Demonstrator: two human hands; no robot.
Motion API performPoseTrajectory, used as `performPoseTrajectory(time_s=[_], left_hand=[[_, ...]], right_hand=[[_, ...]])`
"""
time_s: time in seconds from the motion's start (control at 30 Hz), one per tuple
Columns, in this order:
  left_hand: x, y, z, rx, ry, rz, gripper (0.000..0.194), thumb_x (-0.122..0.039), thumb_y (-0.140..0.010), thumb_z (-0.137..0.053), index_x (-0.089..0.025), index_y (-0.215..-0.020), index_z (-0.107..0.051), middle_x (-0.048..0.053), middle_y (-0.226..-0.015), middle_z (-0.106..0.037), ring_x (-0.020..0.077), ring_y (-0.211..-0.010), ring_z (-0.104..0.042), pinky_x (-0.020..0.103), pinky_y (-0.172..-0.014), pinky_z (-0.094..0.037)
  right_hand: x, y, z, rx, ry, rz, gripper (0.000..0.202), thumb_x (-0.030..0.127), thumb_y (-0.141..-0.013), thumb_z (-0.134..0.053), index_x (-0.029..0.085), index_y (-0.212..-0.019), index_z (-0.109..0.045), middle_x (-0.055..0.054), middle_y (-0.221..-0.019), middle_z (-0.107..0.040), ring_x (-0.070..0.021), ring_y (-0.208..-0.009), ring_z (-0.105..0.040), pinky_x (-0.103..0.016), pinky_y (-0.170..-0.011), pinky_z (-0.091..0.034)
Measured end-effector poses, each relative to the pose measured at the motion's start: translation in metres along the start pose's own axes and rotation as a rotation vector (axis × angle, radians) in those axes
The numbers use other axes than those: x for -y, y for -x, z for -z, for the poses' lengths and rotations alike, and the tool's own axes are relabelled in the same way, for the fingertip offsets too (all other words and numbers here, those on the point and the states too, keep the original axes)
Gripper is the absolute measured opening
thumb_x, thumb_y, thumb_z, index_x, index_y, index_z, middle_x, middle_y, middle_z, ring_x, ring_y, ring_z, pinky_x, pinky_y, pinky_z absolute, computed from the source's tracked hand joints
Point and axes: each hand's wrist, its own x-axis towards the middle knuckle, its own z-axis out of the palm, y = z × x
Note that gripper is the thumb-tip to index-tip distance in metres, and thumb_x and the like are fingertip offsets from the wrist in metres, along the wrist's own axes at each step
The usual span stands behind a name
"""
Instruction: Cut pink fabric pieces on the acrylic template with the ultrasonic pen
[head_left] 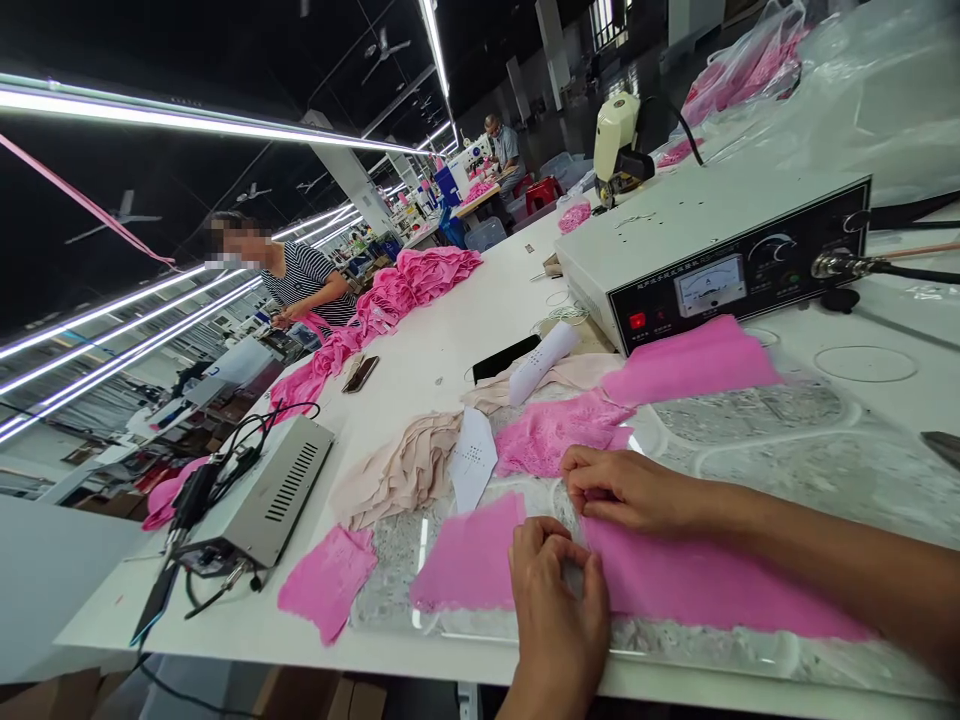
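Note:
Both hands are at a flat piece of pink fabric [705,585] on a clear plastic mat [795,455]. My left hand [559,605] is closed, its thumb and fingertips pinching the fabric by the near edge. Farther back, my right hand [626,488] is closed on the fabric's upper edge with bent fingers. Left of my hands lies more flat pink fabric [469,560]; whether it is the same piece is hidden by them. Beyond are pink lace pieces [559,432], a beige fabric stack [409,465] and a white paper pattern with dots [474,458].
A control box with a dial [709,270] stands at the back right, near a cream-coloured machine head [616,135]. Another grey box [262,500] with cables stands left. A co-worker in stripes [311,285] handles heaped pink fabric [397,290]. A phone [361,374] lies on the table.

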Motion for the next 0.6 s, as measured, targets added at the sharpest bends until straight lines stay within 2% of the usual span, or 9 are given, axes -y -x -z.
performPoseTrajectory(time_s=[0.13,0.23,0.3,0.4,0.5,0.6], left_hand=[[-0.003,0.002,0.001,0.011,-0.012,0.000,0.013,-0.007,-0.075,-0.060,-0.018,-0.068,-0.058,0.006,-0.086,-0.060,0.0218,-0.084,-0.061,0.037,-0.073,-0.053],[-0.003,-0.001,0.012,0.035,0.013,-0.027,0.010,-0.009,-0.078,-0.061,-0.018,-0.077,-0.064,0.007,-0.087,-0.063,0.0210,-0.084,-0.063,0.035,-0.072,-0.055],[0.003,-0.007,0.028,0.058,0.026,-0.049,0.012,-0.010,-0.081,-0.060,-0.018,-0.085,-0.068,0.006,-0.087,-0.065,0.0194,-0.082,-0.064,0.032,-0.072,-0.055],[0.024,-0.020,0.059,0.086,0.026,-0.051,0.015,-0.011,-0.085,-0.058,-0.019,-0.086,-0.071,0.004,-0.084,-0.067,0.0150,-0.077,-0.065,0.027,-0.071,-0.055],[0.049,-0.026,0.086,0.131,0.014,-0.067,0.016,-0.013,-0.086,-0.060,-0.020,-0.089,-0.074,0.004,-0.089,-0.069,0.0141,-0.079,-0.067,0.025,-0.074,-0.055],[0.065,-0.022,0.099,0.192,0.015,-0.127,0.018,-0.017,-0.089,-0.058,-0.021,-0.092,-0.075,0.005,-0.092,-0.070,0.0158,-0.085,-0.068,0.027,-0.077,-0.056]], right_hand=[[-0.002,0.001,-0.002,-0.006,-0.002,0.009,0.013,0.008,-0.075,-0.053,0.019,-0.074,-0.060,-0.002,-0.090,-0.056,-0.0138,-0.075,-0.054,-0.025,-0.066,-0.041],[-0.004,0.003,-0.002,-0.007,-0.009,0.027,0.012,0.013,-0.077,-0.054,0.020,-0.078,-0.064,-0.003,-0.089,-0.057,-0.0131,-0.070,-0.054,-0.024,-0.059,-0.041],[-0.004,0.004,0.000,-0.018,-0.012,0.043,0.014,0.021,-0.083,-0.054,0.021,-0.087,-0.068,-0.004,-0.089,-0.058,-0.0132,-0.067,-0.055,-0.024,-0.055,-0.042],[-0.004,0.004,0.005,-0.068,-0.002,0.075,0.022,0.035,-0.092,-0.053,0.022,-0.094,-0.070,-0.006,-0.089,-0.061,-0.0141,-0.066,-0.058,-0.024,-0.053,-0.046],[0.001,0.000,0.012,-0.127,0.036,0.115,0.029,0.041,-0.096,-0.049,0.024,-0.087,-0.071,-0.005,-0.080,-0.064,-0.0139,-0.064,-0.061,-0.022,-0.054,-0.050],[0.016,0.002,0.021,-0.248,0.128,0.133,0.029,0.045,-0.094,-0.054,0.027,-0.078,-0.071,-0.001,-0.068,-0.064,-0.0116,-0.053,-0.059,-0.019,-0.045,-0.047]])
